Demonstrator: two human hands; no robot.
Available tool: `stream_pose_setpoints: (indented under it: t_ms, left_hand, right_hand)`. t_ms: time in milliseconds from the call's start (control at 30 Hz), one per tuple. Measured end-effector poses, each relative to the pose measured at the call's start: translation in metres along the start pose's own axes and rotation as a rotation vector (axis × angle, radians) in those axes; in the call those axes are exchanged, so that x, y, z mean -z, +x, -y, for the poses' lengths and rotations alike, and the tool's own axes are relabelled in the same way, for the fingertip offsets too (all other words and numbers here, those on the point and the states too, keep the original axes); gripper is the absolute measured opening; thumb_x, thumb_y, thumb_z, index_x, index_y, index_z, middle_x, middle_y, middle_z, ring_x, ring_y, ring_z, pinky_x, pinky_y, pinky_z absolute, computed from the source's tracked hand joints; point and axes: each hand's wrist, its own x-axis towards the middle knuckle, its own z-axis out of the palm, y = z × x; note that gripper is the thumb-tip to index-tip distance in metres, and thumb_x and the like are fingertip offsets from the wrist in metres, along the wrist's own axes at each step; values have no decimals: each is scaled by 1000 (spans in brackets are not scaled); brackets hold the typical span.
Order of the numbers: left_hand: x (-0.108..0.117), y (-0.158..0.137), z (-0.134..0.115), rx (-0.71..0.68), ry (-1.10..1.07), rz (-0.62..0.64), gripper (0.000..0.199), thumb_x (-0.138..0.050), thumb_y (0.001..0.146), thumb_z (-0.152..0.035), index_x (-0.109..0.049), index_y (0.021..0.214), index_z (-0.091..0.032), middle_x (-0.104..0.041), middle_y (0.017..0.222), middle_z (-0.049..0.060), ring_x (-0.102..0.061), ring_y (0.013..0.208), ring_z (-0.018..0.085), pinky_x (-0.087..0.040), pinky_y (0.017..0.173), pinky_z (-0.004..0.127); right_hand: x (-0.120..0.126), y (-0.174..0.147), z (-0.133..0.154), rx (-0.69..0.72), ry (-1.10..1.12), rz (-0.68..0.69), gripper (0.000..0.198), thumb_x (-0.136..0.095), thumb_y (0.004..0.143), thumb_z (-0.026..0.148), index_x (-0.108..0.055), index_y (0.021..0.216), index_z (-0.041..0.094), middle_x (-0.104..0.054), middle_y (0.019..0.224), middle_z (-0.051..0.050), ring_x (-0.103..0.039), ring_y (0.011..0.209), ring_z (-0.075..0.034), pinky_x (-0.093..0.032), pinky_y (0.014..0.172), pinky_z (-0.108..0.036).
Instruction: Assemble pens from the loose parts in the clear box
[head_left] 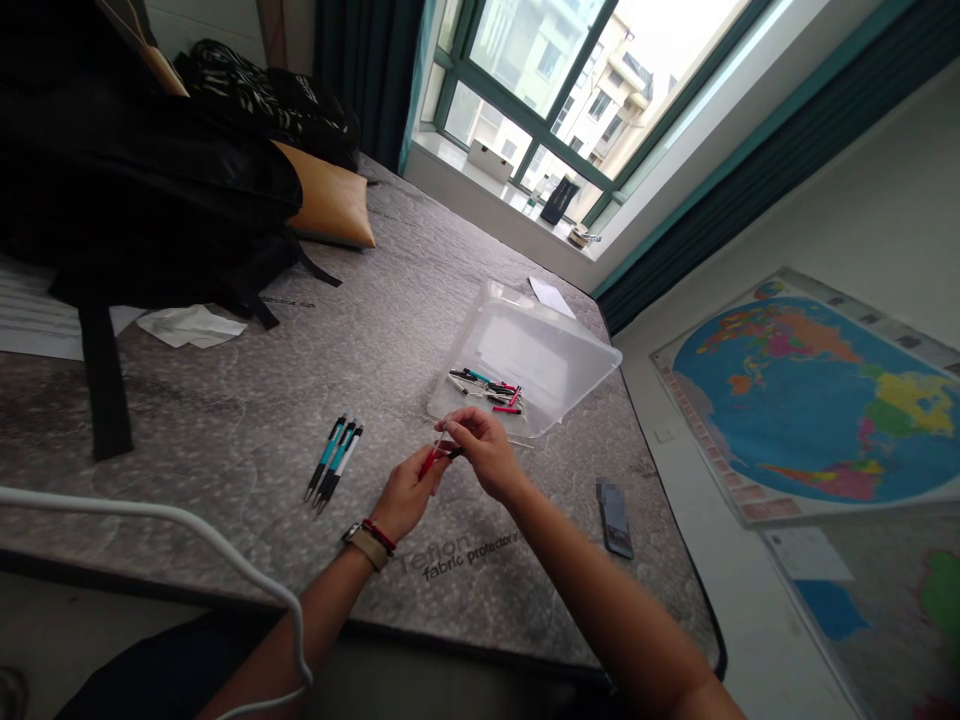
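Observation:
My left hand (405,497) is closed around a red pen barrel (427,463), which tilts upward to the right. My right hand (484,450) meets it from the other side, fingers pinched on a thin pale pen part (440,438) at the barrel's upper end. A short dark piece (454,453) shows beneath the right fingers; which hand has it I cannot make out. Left of my hands, three teal, black and white pens (334,465) lie side by side. Just beyond them sits a clear plastic box (559,370) with several pen parts (491,388) inside.
A phone (616,520) lies at the right. A black backpack (150,190), a tan pouch (334,200) and a crumpled tissue (191,326) occupy the left side. A white cable (187,525) arches across the near left, over my left forearm. The grey-covered table (405,290) ends close in front of me.

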Motion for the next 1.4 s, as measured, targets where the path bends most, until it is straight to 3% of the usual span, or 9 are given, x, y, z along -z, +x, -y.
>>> stream_pose_setpoints:
  t_ms: [433, 767, 967, 1200, 1400]
  left_hand:
    - [-2, 0, 6, -11, 53, 46, 35, -45, 93, -48, -58, 85, -17, -47, 60, -6, -43, 55, 10, -30, 55, 23]
    - [-3, 0, 9, 3, 66, 37, 36, -45, 92, -48, -61, 88, -16, -47, 59, -5, -44, 55, 10, -30, 54, 23]
    - [-3, 0, 8, -5, 100, 51, 36, -46, 92, -48, -56, 78, -17, -49, 60, -5, -46, 56, 10, -31, 55, 23]
    - [-26, -13, 8, -14, 59, 160, 32, -46, 92, -46, -56, 79, -18, -47, 61, -5, -44, 57, 10, -34, 57, 22]
    - [-63, -47, 16, 38, 2, 301, 34, -48, 91, -47, -54, 77, -17, -48, 61, -5, -43, 56, 10, -34, 55, 22]
  right_hand:
    - [0, -7, -5, 13, 94, -79, 25, -73, 77, 39, -60, 87, 20, -67, 89, -1, -62, 78, -13, -55, 74, -30]
    - [1, -10, -9, 8, -26, -75, 26, -71, 78, 41, -62, 86, 19, -68, 88, -2, -62, 70, -12, -52, 70, -27]
    - [3, -17, -16, 17, -43, -69, 22, -72, 77, 36, -62, 85, 18, -69, 87, -4, -62, 70, -14, -50, 66, -26]
    - [21, -60, -48, 25, 131, -262, 30, -70, 79, 36, -61, 104, 22, -68, 103, -4, -64, 87, -16, -51, 82, -30]
    - [30, -124, -74, -27, 200, -432, 26, -70, 79, 40, -70, 91, 17, -70, 90, -5, -66, 84, -18, -52, 85, -34]
